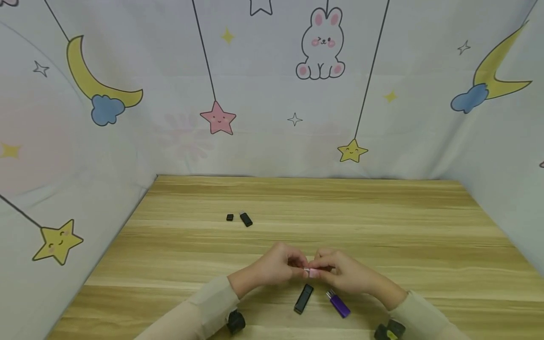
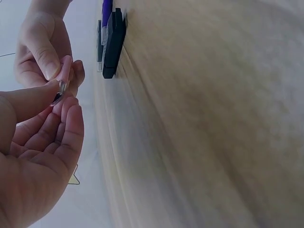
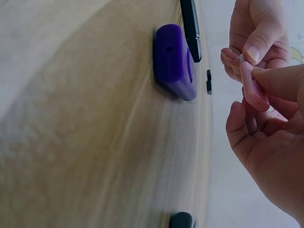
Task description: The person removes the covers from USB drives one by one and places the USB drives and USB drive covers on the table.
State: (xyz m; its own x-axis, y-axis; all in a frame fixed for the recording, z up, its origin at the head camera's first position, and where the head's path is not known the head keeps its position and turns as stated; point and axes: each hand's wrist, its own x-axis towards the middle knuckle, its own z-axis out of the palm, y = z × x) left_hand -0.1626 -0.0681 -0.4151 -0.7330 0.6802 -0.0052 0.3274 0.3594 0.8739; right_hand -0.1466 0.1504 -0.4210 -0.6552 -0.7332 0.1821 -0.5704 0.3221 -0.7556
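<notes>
Above the table, both hands meet at a pink USB flash drive (image 3: 255, 92). My right hand (image 1: 350, 273) pinches its pink body between thumb and fingers. From the other side my left hand (image 1: 278, 265) pinches the metal plug end (image 2: 61, 87), its thumb over part of it. The left fingertips hide some of that end. Just below the hands in the head view lie a black USB stick (image 1: 303, 299) and a purple USB flash drive (image 1: 338, 303), the purple one with its metal plug bare and pointing up and left.
Farther back on the wooden table (image 1: 382, 212) lie a second black flash drive (image 1: 246, 219) and a small black cap (image 1: 230, 217) beside it. White cloth (image 1: 272, 94) printed with moons, stars and a rabbit hangs behind and along both sides.
</notes>
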